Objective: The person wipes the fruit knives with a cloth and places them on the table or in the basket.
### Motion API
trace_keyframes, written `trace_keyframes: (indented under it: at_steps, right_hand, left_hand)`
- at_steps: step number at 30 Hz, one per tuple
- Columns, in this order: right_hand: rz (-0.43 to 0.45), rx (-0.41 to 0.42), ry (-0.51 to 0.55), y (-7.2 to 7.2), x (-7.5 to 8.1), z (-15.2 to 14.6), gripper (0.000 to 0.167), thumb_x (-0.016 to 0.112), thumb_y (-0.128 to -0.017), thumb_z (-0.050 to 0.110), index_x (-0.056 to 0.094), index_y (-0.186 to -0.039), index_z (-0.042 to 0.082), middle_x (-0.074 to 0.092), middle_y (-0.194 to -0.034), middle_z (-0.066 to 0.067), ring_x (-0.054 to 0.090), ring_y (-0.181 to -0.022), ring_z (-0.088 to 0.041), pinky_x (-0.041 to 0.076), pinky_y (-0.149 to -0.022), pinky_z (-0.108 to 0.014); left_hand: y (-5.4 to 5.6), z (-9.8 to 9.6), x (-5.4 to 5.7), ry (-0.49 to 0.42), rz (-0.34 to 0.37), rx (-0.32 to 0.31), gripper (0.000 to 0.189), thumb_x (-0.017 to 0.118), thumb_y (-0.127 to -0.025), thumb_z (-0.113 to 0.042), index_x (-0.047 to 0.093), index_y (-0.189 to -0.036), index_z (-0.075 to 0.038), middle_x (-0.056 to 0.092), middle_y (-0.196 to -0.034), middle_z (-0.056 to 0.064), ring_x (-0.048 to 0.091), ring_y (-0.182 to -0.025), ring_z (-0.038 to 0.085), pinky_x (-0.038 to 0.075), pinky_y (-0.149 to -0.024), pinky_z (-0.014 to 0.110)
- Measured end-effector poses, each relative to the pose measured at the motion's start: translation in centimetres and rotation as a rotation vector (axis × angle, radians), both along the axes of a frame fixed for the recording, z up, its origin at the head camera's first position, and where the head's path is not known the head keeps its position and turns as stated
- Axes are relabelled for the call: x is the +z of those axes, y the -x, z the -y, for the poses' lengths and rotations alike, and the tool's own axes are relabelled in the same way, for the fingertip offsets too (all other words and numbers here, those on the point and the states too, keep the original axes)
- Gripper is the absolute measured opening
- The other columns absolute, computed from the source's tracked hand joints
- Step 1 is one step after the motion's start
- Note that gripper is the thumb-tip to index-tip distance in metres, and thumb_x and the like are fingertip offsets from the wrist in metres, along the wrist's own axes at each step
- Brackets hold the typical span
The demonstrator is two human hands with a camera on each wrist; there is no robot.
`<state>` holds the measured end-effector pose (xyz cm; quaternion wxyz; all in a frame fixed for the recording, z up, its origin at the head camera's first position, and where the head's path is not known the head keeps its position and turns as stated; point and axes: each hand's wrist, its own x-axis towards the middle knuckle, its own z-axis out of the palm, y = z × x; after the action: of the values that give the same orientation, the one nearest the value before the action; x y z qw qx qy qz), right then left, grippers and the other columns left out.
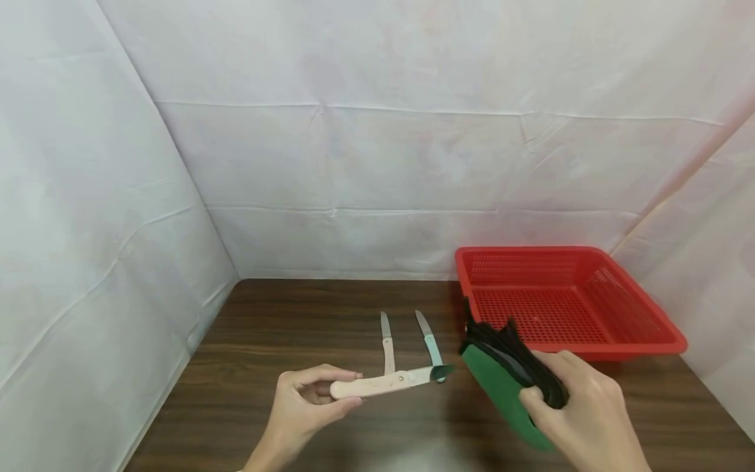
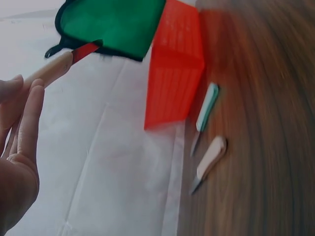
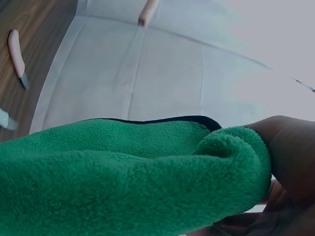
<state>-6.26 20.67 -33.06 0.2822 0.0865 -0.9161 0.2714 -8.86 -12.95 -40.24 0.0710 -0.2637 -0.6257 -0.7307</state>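
My left hand [image 1: 301, 403] pinches a small folding knife [image 1: 371, 385] by its cream handle, above the table. Its blade is out and points right, with a dark green reflection near the tip. To the right, my right hand [image 1: 580, 396] grips a bunched green plush cloth [image 1: 501, 393] with black edging. A gap shows between blade and cloth in the head view. The cloth fills much of the right wrist view, hiding some of the fingers. Behind the held knife, a cream-handled knife [image 1: 388, 347] and a light-teal-handled knife [image 1: 432, 344] lie on the table, blades out.
A red perforated plastic basket [image 1: 590, 349] stands at the back right of the dark wood table [image 1: 283, 328], behind the cloth. White sheeting [image 1: 377, 157] hangs at the back and on both sides.
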Motion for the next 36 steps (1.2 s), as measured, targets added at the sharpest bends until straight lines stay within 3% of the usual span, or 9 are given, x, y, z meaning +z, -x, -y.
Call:
trace_keyframes:
  at_steps: [3, 7, 13, 16, 20, 23, 26, 31, 36]
  right_hand:
    - [-0.056, 0.049, -0.029, 0.0, 0.3, 0.8, 0.037, 0.066, -0.059, -0.003, 0.071, -0.094, 0.009, 0.046, -0.067, 0.013, 0.035, -0.055, -0.001, 0.028, -0.045, -0.018]
    - [-0.135, 0.11, -0.083, -0.1, 0.7, 1.8, 0.036, 0.064, -0.059, 0.001, 0.071, -0.093, 0.009, 0.05, -0.071, 0.012, 0.037, -0.057, 0.0, 0.029, -0.047, -0.014]
    - [-0.17, 0.229, -0.161, -0.5, 1.0, 3.3, 0.04, 0.067, -0.059, 0.003, 0.071, -0.099, 0.011, 0.049, -0.082, 0.012, 0.039, -0.058, 0.003, 0.032, -0.045, -0.008]
    - [-0.237, 0.326, -0.224, -0.3, 0.7, 3.6, 0.037, 0.058, -0.068, 0.011, 0.07, -0.103, 0.012, 0.052, -0.089, 0.006, 0.038, -0.058, 0.003, 0.029, -0.044, -0.007]
    - [-0.337, 0.42, -0.296, 0.1, 0.1, 4.1, 0.041, 0.036, -0.082, 0.021, 0.07, -0.103, 0.013, 0.054, -0.094, -0.002, 0.039, -0.057, 0.0, 0.026, -0.042, -0.007]
    - [-0.365, 0.444, -0.318, 0.3, -0.3, 4.5, 0.042, 0.032, -0.091, 0.026, 0.07, -0.103, 0.013, 0.056, -0.094, -0.006, 0.042, -0.058, -0.005, 0.029, -0.04, -0.008]
    - [-0.341, 0.439, -0.335, 0.2, -0.4, 4.9, 0.041, 0.037, -0.098, 0.037, 0.069, -0.106, 0.013, 0.056, -0.094, -0.006, 0.048, -0.062, -0.009, 0.038, -0.042, -0.013]
    - [-0.369, 0.418, -0.345, 0.2, -0.8, 5.3, 0.055, 0.041, -0.095, 0.056, 0.069, -0.107, 0.01, 0.056, -0.094, -0.007, 0.051, -0.061, -0.012, 0.044, -0.041, -0.019]
    - [-0.391, 0.39, -0.379, 0.3, -1.2, 5.5, 0.05, 0.03, -0.1, 0.042, 0.068, -0.105, 0.01, 0.055, -0.091, -0.008, 0.049, -0.058, -0.013, 0.043, -0.039, -0.018]
  left_hand:
    - [-0.1, -0.4, 0.2, -0.018, -0.004, -0.022, 0.028, 0.074, -0.072, 0.012, 0.067, -0.1, 0.011, 0.068, -0.096, 0.023, 0.069, -0.078, 0.02, 0.06, -0.056, 0.027]
    - [-0.2, -1.0, 0.5, -0.05, -0.01, -0.062, 0.029, 0.073, -0.071, 0.014, 0.067, -0.099, 0.011, 0.067, -0.097, 0.025, 0.069, -0.081, 0.023, 0.06, -0.058, 0.026]
    - [-0.3, -1.8, 0.6, -0.107, -0.01, -0.1, 0.028, 0.073, -0.071, 0.016, 0.067, -0.098, 0.012, 0.068, -0.096, 0.023, 0.069, -0.08, 0.021, 0.06, -0.061, 0.026]
    - [-0.4, -2.1, 0.7, -0.145, -0.019, -0.104, 0.028, 0.072, -0.07, 0.016, 0.068, -0.097, 0.011, 0.069, -0.096, 0.02, 0.069, -0.08, 0.019, 0.059, -0.061, 0.024]
    - [-0.3, -2.5, 0.7, -0.202, -0.042, -0.126, 0.03, 0.071, -0.07, 0.018, 0.069, -0.098, 0.009, 0.07, -0.096, 0.016, 0.068, -0.079, 0.017, 0.058, -0.06, 0.019]
    - [-0.2, -2.7, 0.8, -0.239, -0.053, -0.146, 0.031, 0.071, -0.069, 0.019, 0.07, -0.098, 0.006, 0.07, -0.095, 0.014, 0.068, -0.081, 0.018, 0.058, -0.062, 0.019]
    - [-0.1, -2.9, 0.9, -0.265, -0.048, -0.153, 0.034, 0.071, -0.068, 0.02, 0.071, -0.097, 0.004, 0.071, -0.095, 0.014, 0.069, -0.083, 0.021, 0.059, -0.065, 0.021]
    - [-0.1, -3.1, 0.8, -0.291, -0.028, -0.156, 0.037, 0.07, -0.068, 0.021, 0.072, -0.097, -0.001, 0.071, -0.094, 0.013, 0.069, -0.083, 0.022, 0.059, -0.067, 0.024]
    - [-0.1, -3.4, 0.6, -0.313, -0.009, -0.169, 0.038, 0.069, -0.068, 0.022, 0.072, -0.097, -0.002, 0.07, -0.095, 0.013, 0.069, -0.085, 0.024, 0.059, -0.068, 0.026]
